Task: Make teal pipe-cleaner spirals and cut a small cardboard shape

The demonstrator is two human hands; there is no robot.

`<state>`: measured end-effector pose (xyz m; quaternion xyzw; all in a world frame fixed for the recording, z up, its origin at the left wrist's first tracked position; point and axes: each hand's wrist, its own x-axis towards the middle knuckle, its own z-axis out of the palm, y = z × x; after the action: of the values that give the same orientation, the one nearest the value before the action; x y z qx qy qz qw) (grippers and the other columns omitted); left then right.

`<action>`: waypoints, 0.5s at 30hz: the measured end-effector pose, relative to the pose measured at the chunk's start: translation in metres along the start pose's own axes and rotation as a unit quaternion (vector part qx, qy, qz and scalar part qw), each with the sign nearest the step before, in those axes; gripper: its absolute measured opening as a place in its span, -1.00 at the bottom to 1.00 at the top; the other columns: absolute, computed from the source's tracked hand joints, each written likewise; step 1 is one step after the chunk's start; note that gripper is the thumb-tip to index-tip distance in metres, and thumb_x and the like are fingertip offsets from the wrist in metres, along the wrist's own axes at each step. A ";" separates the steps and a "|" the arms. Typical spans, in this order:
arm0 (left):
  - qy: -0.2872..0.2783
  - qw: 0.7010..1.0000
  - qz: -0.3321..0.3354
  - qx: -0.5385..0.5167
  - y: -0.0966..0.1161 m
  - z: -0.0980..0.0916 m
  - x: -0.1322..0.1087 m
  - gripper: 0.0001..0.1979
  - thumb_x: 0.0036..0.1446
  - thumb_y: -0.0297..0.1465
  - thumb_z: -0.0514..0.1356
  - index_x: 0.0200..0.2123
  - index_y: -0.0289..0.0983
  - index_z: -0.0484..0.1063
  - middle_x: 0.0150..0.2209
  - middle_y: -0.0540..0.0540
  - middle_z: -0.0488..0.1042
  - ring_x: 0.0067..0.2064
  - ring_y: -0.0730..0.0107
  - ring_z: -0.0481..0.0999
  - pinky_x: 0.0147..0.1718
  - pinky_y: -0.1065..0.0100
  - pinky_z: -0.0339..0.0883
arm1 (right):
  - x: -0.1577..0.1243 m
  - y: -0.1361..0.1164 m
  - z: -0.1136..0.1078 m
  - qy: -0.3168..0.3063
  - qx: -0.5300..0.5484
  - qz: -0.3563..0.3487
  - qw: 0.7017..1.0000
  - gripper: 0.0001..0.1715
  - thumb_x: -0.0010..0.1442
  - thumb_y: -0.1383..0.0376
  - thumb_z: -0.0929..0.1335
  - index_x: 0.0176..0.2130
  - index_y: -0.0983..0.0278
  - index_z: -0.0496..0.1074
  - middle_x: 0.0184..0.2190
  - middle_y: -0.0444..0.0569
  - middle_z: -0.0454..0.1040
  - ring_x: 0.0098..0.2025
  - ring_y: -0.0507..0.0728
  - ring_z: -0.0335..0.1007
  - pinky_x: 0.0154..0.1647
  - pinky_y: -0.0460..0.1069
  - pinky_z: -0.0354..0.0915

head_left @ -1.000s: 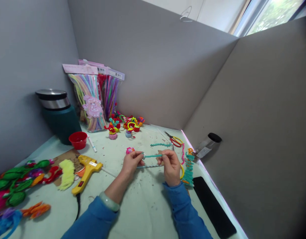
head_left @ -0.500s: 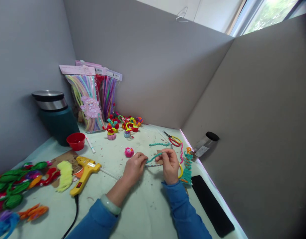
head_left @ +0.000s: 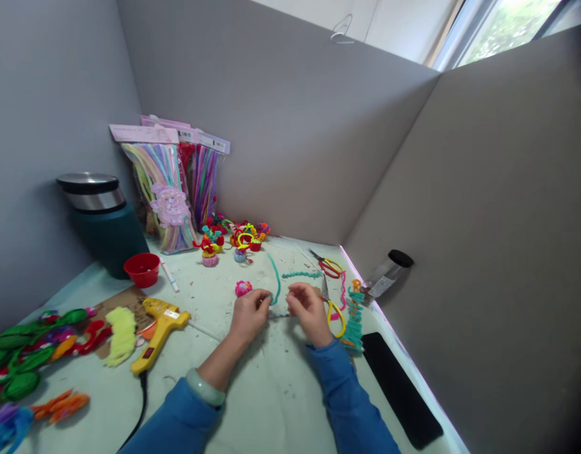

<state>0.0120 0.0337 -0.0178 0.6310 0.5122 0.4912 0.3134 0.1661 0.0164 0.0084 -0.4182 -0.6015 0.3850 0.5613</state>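
Observation:
A teal pipe cleaner (head_left: 277, 281) stands up in a curve from the pinched fingertips of my left hand (head_left: 249, 315). My right hand (head_left: 313, 315) is just to the right, fingers loosely curled and slightly apart, with nothing visible in them. A thin dark twisted strand (head_left: 279, 316) lies low between the hands. Beyond my left hand sits a small pink pipe-cleaner ball (head_left: 243, 288). Past my right hand lie a twisted teal strand (head_left: 301, 274) and yellow-handled scissors (head_left: 336, 320).
A yellow hot glue gun (head_left: 162, 331) lies left of my hands. Further back are a red cup (head_left: 142, 270), a dark teal bottle (head_left: 111, 233) and bagged pipe cleaners (head_left: 164, 195). Red-and-yellow-handled scissors (head_left: 331, 267), a teal fringed piece (head_left: 355, 318) and a black strip (head_left: 401, 391) are on the right.
My right hand has let go of the teal pipe cleaner's end, and that end has swung upward and away. My left hand still grips the lower end.

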 end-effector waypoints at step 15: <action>-0.022 0.999 0.002 -0.022 0.005 0.000 -0.003 -0.82 0.02 -0.34 0.09 -0.40 -0.29 0.46 -0.64 0.02 0.41 -0.61 0.46 0.38 -0.55 0.45 0.21 | -0.006 0.003 0.012 -0.062 -0.188 -0.114 0.974 -0.90 0.13 0.37 0.29 -0.44 0.26 0.33 -0.48 -0.12 0.29 -0.40 0.07 0.21 -0.38 -0.05 0.13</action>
<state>0.0133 0.0298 -0.0140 0.6355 0.4928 0.4889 0.3380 0.1543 0.0118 0.0029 -0.4209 -0.7402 0.2235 0.4743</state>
